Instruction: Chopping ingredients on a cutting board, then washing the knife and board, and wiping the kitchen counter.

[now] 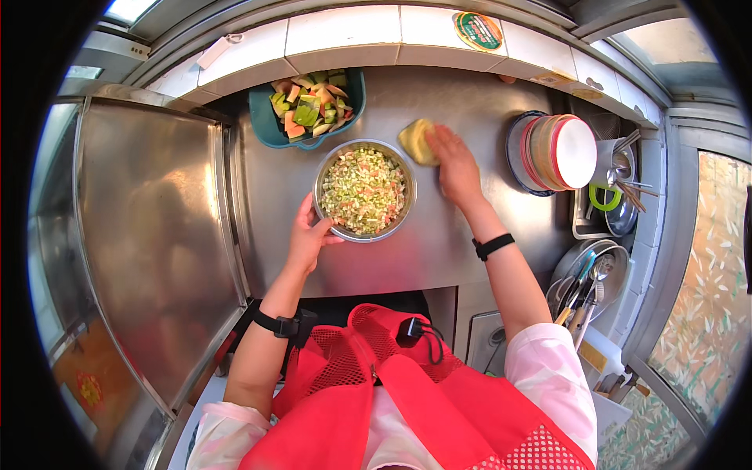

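Observation:
A round stainless steel bowl [412,202] full of finely diced pale green and pinkish food [365,189] stands on the metal counter [341,267]. My left hand [311,229] grips its lower left side, thumb at the rim and fingers around the wall. To the right of the bowl, my right hand [452,155] holds a folded yellow cloth [418,143] flat against the counter. Part of the cloth lies hidden under my fingers, which look slightly blurred. Behind the bowl is a teal plastic basin [276,140] with chunks of rind or peel [308,108], green and orange-pink.
Stacked bowls and plates [552,153] stand at the right. Beyond them are a utensil holder [608,161] and a metal pan [552,270] with several utensils. A low tiled ledge [343,35] borders the back; a metal panel [153,235] stands on the left.

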### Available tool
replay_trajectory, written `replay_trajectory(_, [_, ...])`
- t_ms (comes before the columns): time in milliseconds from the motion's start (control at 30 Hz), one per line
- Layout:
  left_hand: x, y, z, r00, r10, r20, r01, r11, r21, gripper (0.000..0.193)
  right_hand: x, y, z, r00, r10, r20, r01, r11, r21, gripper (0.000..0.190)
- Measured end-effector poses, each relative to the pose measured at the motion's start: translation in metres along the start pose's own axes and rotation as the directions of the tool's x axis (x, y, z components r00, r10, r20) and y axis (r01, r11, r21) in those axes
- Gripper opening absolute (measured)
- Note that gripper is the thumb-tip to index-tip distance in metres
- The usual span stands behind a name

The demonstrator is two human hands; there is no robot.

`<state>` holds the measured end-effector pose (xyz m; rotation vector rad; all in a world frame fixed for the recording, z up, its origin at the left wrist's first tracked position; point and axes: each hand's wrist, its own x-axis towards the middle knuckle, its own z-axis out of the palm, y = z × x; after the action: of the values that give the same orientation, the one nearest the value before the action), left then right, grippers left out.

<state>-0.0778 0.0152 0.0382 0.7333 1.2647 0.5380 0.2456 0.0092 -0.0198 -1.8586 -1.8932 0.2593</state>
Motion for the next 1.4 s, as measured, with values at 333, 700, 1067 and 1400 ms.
replay_trajectory(333, [-0.018, 0.003, -0.020, 0.995, 0.066, -0.072, -0.067, 0.998, -0.016, 0.069, 0.094, -0.023, 0.047, 0.984, -0.174, 0.032, 0.175, 0.983, -0.047, 0.044])
replay_trajectory(700, [-0.014, 0.011, 0.022, 0.998, 0.050, 0.043, -0.051, 0.999, 0.015, 0.064, -0.128, -0.027, -0.043, 0.986, 0.168, 0.016, -0.168, 0.985, -0.039, 0.050])
replay_trajectory(1067, [0.062, 0.002, 0.132, 0.979, 0.069, 0.193, -0.075, 0.997, 0.022, 0.062, -0.226, 0.008, -0.050, 0.709, 0.594, -0.381, -0.695, 0.681, -0.231, 0.049])
replay_trajectory(1400, [0.057, -0.003, 0.130, 0.968, 0.231, 0.101, -0.238, 0.969, 0.064, 0.049, -0.137, -0.094, 0.010, 0.989, 0.146, -0.038, -0.146, 0.989, 0.021, 0.043])
